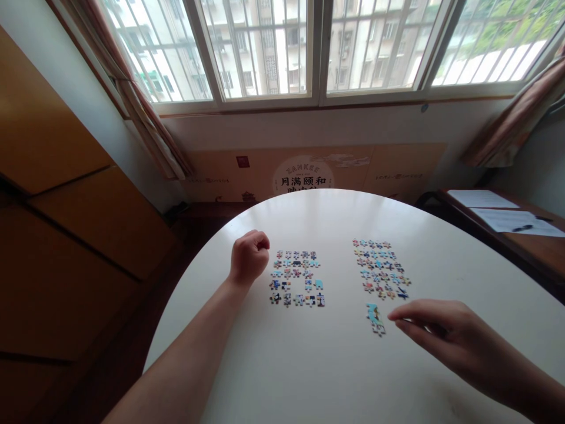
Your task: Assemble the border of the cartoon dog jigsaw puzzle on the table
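head-worn view, forward and down

Beyond the white table's far edge, you face a printed panel under barred windows, curtains either side. Right, papers lie near the brown desk's far left corner, a dark pen-like item on one. Cabinets stand left.

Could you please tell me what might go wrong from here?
The right hand hovers close to the small cluster of puzzle pieces, so a careless brush could push it askew. The left hand, curled beside the left block of pieces, might disturb its rows if it swings inward. Loose pieces could also slide easily on the smooth-looking white table.
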Demonstrator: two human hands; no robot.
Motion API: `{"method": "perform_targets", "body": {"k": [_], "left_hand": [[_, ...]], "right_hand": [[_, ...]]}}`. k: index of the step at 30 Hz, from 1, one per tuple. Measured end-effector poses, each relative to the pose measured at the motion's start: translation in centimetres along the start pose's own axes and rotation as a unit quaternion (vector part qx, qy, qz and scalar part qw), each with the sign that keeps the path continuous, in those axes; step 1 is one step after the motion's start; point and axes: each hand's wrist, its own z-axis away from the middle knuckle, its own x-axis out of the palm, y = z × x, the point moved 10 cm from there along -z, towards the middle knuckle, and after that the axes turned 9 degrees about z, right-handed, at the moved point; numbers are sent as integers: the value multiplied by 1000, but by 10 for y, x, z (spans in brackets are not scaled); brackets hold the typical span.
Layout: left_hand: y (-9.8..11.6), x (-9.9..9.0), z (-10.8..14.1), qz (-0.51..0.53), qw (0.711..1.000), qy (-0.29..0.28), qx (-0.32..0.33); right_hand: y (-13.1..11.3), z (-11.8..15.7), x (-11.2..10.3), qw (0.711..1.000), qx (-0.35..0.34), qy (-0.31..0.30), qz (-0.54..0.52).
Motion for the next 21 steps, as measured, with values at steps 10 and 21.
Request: {"method": "perform_targets", "body": {"k": [10, 21], "left_hand": [[0, 3, -1, -22, 999, -24, -11], [-10, 10, 2, 6, 998, -51, -21]], "right_hand": [[0, 0, 1, 1000, 9, -7, -12], [-2, -1, 1, 1000, 1, -8, -11]]}}
